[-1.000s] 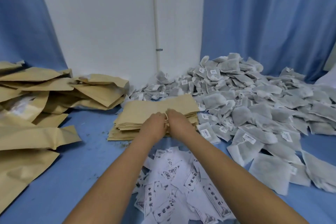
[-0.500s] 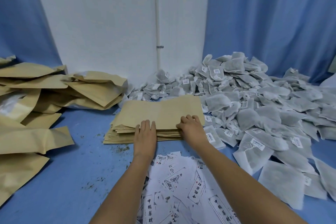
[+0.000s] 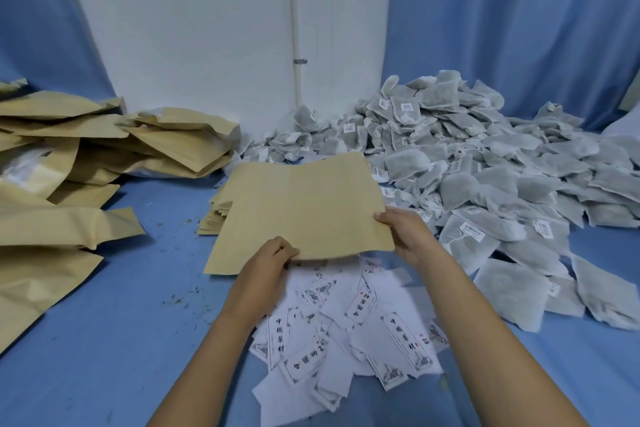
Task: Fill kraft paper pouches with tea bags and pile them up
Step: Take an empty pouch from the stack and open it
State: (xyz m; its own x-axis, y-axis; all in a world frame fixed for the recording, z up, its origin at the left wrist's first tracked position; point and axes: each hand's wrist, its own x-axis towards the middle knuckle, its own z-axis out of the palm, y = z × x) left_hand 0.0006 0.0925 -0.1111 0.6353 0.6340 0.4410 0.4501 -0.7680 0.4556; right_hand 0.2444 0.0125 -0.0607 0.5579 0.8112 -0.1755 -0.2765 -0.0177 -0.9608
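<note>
A flat empty kraft paper pouch [image 3: 298, 208] is lifted off the table, tilted up toward me. My left hand [image 3: 268, 262] pinches its near edge at the lower middle. My right hand [image 3: 405, 232] grips its near right corner. Behind and under it, the stack of flat empty pouches [image 3: 216, 215] shows only at its left side. A large heap of grey tea bags [image 3: 485, 163] spreads over the right half of the table. Filled, puffed-up kraft pouches [image 3: 69, 163] are piled at the left.
Loose white printed labels [image 3: 349, 329] lie scattered on the blue table [image 3: 104, 340] between my forearms. Tea crumbs dot the cloth near the stack. Blue curtains and a white wall with a thin pipe [image 3: 295, 24] close off the back.
Both hands moved from the stack's near edge, spread apart, and lifted the top pouch off the stack toward me. The stack is now mostly hidden behind the raised pouch.
</note>
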